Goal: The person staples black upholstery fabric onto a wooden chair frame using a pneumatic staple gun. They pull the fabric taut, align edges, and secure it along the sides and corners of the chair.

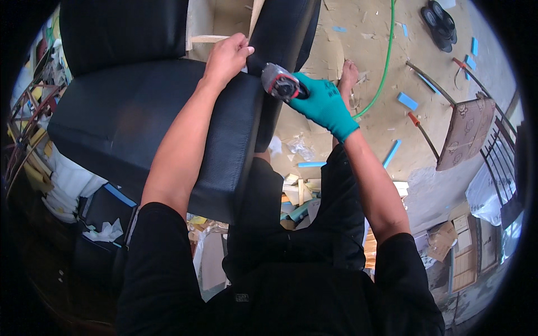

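Observation:
A black leather-look armchair (151,117), with its seat cushion and back panel, fills the left and centre. My bare left hand (226,59) is at the gap between the seat and the side panel (283,33), fingers curled together; what they pinch, if anything, is hidden. In a green work glove, my right hand (324,106) is wrapped round a grey and red staple gun (280,83). The tool's head is close against the outer face of the side panel. A green air hose (386,67) runs up to the gloved hand.
Bare wooden frame (208,39) shows behind the seat. Blue foam strips (407,101) and scraps litter the floor. On the right are a padded metal-legged chair (465,131) and black slippers (439,25). Wood offcuts (300,193) lie between my legs.

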Available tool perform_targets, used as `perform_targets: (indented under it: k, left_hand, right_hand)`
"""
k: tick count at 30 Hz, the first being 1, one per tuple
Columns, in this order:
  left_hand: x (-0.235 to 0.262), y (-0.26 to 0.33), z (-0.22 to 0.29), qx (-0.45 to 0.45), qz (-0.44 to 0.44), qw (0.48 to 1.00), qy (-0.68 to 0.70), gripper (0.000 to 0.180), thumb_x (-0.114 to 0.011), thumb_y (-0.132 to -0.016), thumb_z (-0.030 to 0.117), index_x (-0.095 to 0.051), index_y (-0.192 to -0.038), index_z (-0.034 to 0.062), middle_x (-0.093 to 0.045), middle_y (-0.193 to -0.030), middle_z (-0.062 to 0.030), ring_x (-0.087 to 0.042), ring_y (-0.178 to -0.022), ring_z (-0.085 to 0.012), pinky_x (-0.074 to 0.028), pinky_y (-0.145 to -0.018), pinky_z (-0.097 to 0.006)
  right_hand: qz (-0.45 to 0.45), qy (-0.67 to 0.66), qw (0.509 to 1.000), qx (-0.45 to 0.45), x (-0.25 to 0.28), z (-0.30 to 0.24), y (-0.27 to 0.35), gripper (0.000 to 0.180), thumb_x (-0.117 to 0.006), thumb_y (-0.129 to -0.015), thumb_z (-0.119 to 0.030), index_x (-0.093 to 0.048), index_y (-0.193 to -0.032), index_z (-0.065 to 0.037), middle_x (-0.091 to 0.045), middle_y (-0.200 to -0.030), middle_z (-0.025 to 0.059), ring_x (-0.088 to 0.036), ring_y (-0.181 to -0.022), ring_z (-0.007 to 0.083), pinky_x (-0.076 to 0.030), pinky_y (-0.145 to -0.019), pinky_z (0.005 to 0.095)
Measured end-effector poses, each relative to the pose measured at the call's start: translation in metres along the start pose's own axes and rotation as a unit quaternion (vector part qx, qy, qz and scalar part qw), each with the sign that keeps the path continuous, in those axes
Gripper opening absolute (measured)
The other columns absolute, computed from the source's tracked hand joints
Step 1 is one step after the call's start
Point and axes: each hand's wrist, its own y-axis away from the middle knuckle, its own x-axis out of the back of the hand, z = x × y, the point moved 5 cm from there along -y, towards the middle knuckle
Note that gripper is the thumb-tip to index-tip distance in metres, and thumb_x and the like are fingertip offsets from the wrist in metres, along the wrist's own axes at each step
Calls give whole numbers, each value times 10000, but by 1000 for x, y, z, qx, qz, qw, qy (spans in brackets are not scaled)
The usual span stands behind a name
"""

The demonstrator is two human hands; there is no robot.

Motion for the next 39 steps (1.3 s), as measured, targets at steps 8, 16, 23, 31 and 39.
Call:
perform_targets:
  k: [8, 16, 23, 31, 39]
  left_hand:
    - [-1, -18, -15, 11, -67, 996, 57, 197, -786, -896, 188, -657, -874, 40, -664, -727, -27, -650, -653, -111, -531, -602, -300]
    - [3, -19, -2, 14, -53, 998, 7, 235, -817, -861, 219, -665, -822, 43, -695, -720, -79, -677, -672, -176, -522, -668, -360]
    - [-1, -22, -13, 36, -58, 997, 31, 222, -857, -790, 235, -712, -831, 73, -741, -807, -121, -724, -783, -283, -557, -730, -421]
    - [4, -24, -5, 4, -60, 998, -29, 238, -851, -785, 256, -721, -848, 66, -743, -829, -114, -722, -810, -269, -552, -751, -421]
    - [3, -46, 19, -44, 15, 994, 99, 295, -847, -803, 270, -739, -937, 31, -722, -875, -124, -698, -816, -229, -551, -789, -379]
  right_hand:
    - [-54, 112, 992, -10, -17, -17, -50, 332, -672, -861, -338, -657, -1080, -90, -706, -857, 220, -691, -849, 436, -546, -763, 503]
    - [-64, 244, 968, 17, -33, -17, -56, 311, -728, -859, -317, -641, -1073, -109, -724, -904, 189, -699, -876, 412, -543, -758, 510]
    - [-41, 279, 959, 38, -39, -18, -55, 321, -751, -864, -337, -642, -1040, -91, -719, -889, 191, -699, -854, 400, -545, -756, 503]
    - [-21, 231, 972, 31, -24, -2, -30, 337, -747, -855, -315, -659, -1099, -101, -729, -916, 182, -709, -863, 398, -551, -764, 495]
    - [19, 148, 988, -42, 13, 13, 16, 254, -726, -876, -232, -674, -1055, -60, -700, -886, 220, -688, -809, 413, -522, -713, 477]
